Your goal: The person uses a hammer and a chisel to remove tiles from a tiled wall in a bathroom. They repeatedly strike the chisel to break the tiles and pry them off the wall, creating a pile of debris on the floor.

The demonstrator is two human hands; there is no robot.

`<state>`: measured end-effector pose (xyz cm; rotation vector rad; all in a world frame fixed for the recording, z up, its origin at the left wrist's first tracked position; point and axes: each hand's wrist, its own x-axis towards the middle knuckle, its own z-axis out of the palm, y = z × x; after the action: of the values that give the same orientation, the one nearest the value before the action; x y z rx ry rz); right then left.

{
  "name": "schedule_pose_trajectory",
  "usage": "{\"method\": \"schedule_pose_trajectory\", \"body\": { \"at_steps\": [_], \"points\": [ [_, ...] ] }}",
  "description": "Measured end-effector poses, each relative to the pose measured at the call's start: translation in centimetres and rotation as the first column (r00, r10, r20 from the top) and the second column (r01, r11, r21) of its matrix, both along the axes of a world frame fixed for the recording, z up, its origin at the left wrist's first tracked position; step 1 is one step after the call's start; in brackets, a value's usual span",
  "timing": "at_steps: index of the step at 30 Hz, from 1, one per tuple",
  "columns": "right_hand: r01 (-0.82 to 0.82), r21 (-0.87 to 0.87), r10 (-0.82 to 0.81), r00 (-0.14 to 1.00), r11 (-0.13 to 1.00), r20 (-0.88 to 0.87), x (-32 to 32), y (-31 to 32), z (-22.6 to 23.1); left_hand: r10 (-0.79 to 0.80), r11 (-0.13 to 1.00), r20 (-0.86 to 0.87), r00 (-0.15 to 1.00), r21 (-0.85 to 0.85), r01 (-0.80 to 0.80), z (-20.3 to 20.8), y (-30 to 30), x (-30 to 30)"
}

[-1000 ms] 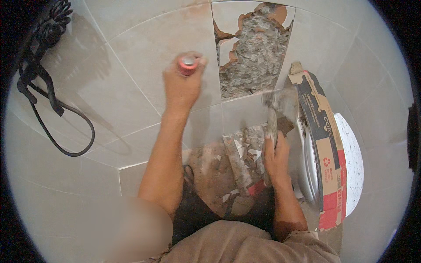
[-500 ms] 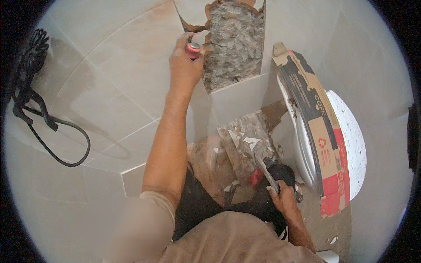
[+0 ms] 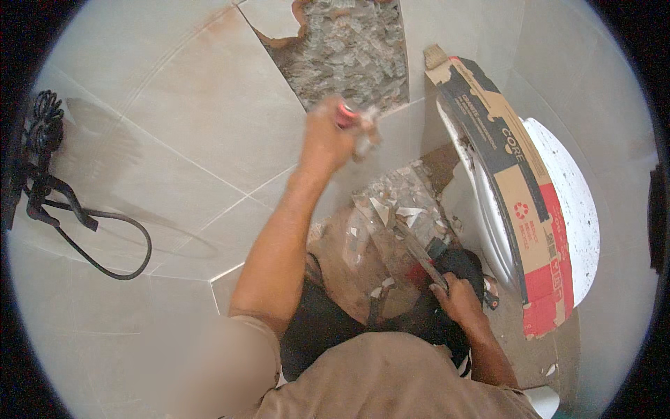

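My left hand [image 3: 328, 136] is closed round a red-handled chisel [image 3: 345, 116], just below the stripped wall patch [image 3: 356, 59]. Motion smears the hand, and the chisel's blade does not show clearly. A pale, blurred shape [image 3: 366, 136] is beside the fingers; whether it is a loose piece of tile I cannot tell. Low on the right, my right hand [image 3: 459, 300] grips the end of a long grey-handled tool [image 3: 422, 258]. Its far end lies over broken tile pieces [image 3: 412, 211], and I cannot make out its head.
A torn cardboard box [image 3: 520, 181] leans over a white toilet [image 3: 480, 216] on the right, with a speckled white panel [image 3: 569, 209] behind it. Black cables [image 3: 49, 160] hang at the left wall. Grey tiles [image 3: 188, 133] surround the rough patch. Rubble and dust lie around my knees.
My left hand has come down and to the right with the chisel, away from the broken tile edge at the patch's left side. My right hand keeps its grip on the grey-handled tool.
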<state>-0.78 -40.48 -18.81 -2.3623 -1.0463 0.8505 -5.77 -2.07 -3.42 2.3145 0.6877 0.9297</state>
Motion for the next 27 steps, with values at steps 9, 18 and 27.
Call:
{"method": "schedule_pose_trajectory", "body": {
  "at_steps": [9,18,27],
  "points": [
    [-0.002,-0.002,0.001,0.999,1.000,-0.042,0.5,0.5,0.6,-0.289,0.955,-0.308,0.907,-0.162,0.249,-3.2,-2.7,0.7],
    [0.005,-0.027,-0.007,0.999,1.000,-0.047,0.9,0.8,-1.2,-0.275,0.960,-0.511,0.815,-0.200,0.198,-3.8,-2.0,-1.2],
    [-0.013,-0.180,-0.024,0.979,0.984,-0.202,2.4,2.1,-0.7,-0.042,0.998,-0.571,0.820,-0.056,0.013,-4.8,0.6,-3.9]
  ]
}}
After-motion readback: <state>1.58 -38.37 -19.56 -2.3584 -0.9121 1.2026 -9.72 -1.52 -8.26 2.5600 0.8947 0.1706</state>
